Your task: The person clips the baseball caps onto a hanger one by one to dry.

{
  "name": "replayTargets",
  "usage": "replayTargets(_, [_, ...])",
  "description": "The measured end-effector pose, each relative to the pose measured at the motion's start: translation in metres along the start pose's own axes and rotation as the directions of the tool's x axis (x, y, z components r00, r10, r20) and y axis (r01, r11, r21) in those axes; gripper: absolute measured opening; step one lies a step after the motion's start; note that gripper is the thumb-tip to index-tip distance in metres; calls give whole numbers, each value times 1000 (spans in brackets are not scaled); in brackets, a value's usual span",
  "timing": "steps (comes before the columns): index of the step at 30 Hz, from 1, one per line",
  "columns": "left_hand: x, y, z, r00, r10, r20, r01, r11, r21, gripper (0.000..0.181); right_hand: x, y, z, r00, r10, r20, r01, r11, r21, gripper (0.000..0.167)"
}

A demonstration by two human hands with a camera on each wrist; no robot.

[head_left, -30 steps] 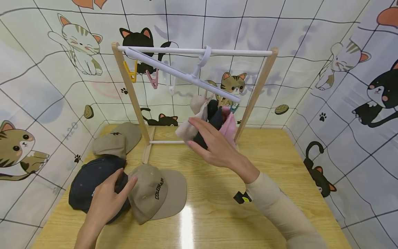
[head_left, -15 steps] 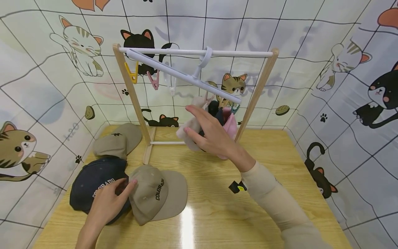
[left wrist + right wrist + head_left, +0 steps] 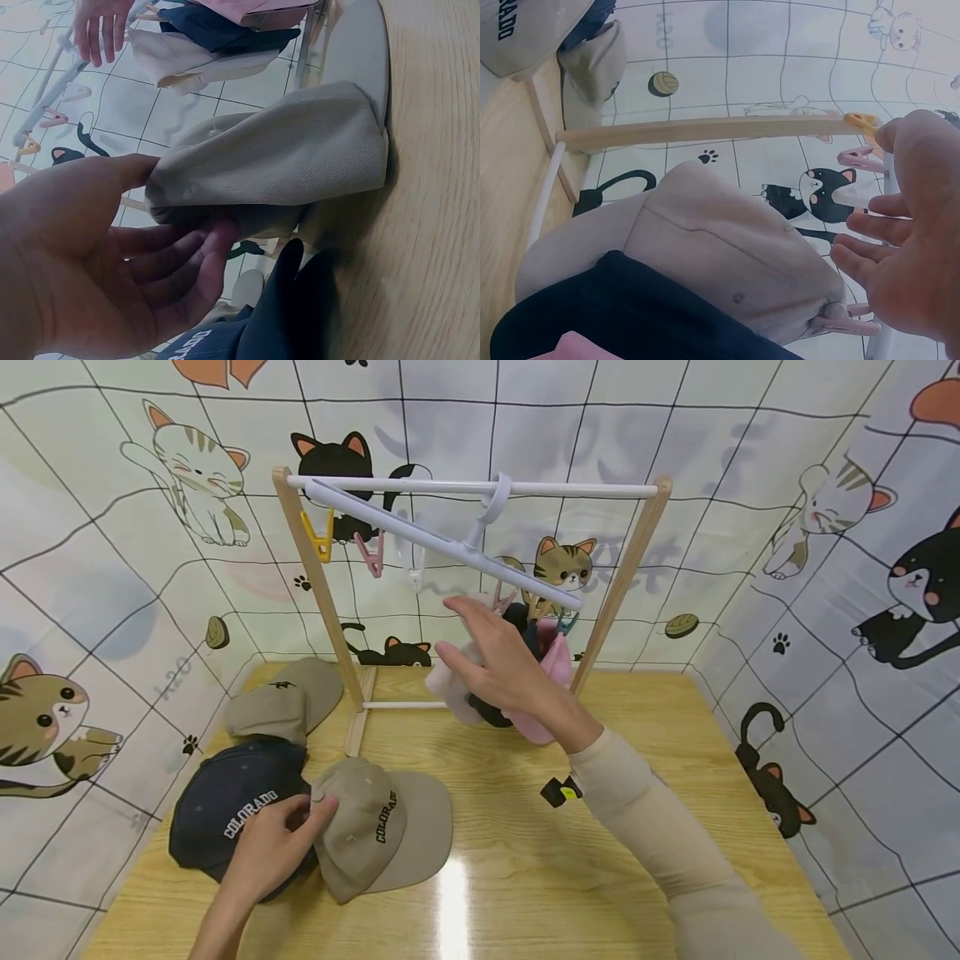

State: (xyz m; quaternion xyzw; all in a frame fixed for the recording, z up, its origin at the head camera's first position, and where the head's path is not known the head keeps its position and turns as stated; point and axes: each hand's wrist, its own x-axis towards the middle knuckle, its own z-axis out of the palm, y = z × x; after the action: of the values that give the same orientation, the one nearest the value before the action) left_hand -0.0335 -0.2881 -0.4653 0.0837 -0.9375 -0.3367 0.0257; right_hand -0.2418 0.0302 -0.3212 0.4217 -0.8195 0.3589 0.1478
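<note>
My left hand [image 3: 270,847] pinches the crown of a beige cap [image 3: 360,827] lettered COLORADO, which rests on the table. In the left wrist view the thumb lies over the fabric and the fingers curl beneath it. A navy COLORADO cap [image 3: 232,793] sits just left of that hand. Fingers spread, my right hand [image 3: 506,668] is raised in front of the caps hanging at the rack. They are a cream cap [image 3: 705,232], a navy cap [image 3: 592,300] and a pink cap [image 3: 557,664], hung by clothespins from a tilted lavender hanger [image 3: 435,541]. Nothing is in its grasp.
The rack has wooden legs [image 3: 630,568] and a white top bar [image 3: 412,485]. Yellow [image 3: 324,539], pink and clear clothespins dangle at the hanger's left. Another beige cap [image 3: 277,702] lies at the back left. Cat-print sheeting surrounds the wooden table [image 3: 660,760].
The right hand has risen slightly and drawn left across the hanging caps, showing more of the pink one. The left hand has closed onto the beige cap's crown.
</note>
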Motion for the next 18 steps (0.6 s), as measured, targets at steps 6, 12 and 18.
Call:
replayTargets(6, [2, 1, 7, 999, 0, -50, -5, 996, -91, 38, 11, -2, 3, 1000, 15, -12, -15, 1000, 12, 62])
replayTargets(12, [6, 0, 17, 989, -59, -138, 34, 983, -179, 36, 23, -6, 7, 996, 52, -71, -50, 999, 20, 58])
replayTargets(18, [9, -1, 22, 974, -110, -200, 62, 970, -236, 39, 37, -12, 12, 979, 129, -156, -127, 992, 24, 54])
